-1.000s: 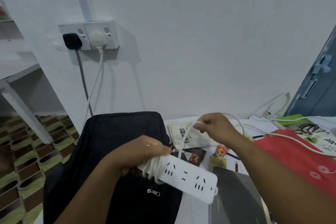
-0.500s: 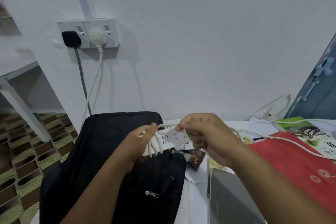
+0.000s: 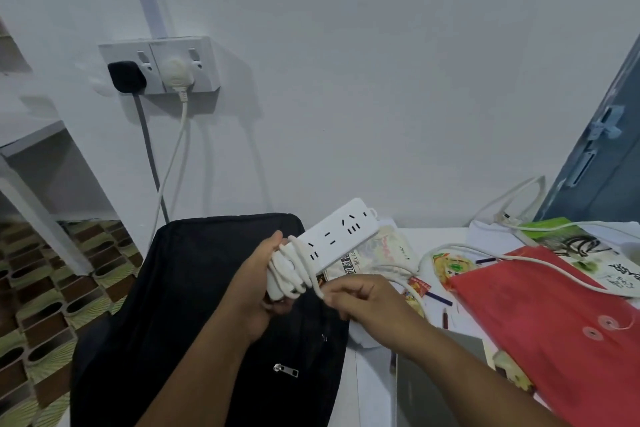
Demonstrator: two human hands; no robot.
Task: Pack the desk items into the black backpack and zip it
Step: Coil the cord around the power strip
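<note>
1. Hands: left hand (image 3: 258,282) grips power strip's wrapped end; right hand (image 3: 360,295) pinches white cord (image 3: 317,288).
2. Black backpack (image 3: 194,305) lies under both hands, on surface (image 3: 367,392).
3. Red folder (image 3: 554,322) right of right hand.
4. Power strip (image 3: 337,236) tilts up above backpack, cord coiled round it.

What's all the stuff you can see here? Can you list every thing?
power strip: 1, white, held above backpack, cord wound round one end
backpack: 1, black, at desk's left
folder: 1, red, on desk, right
cord: 1, white, trailing over folder
wall socket: 1, white, wall
plugs: 2, black and white, in socket
laptop: 1, grey, near edge
left hand: grips strip's wrapped end
right hand: pinches cord
</note>
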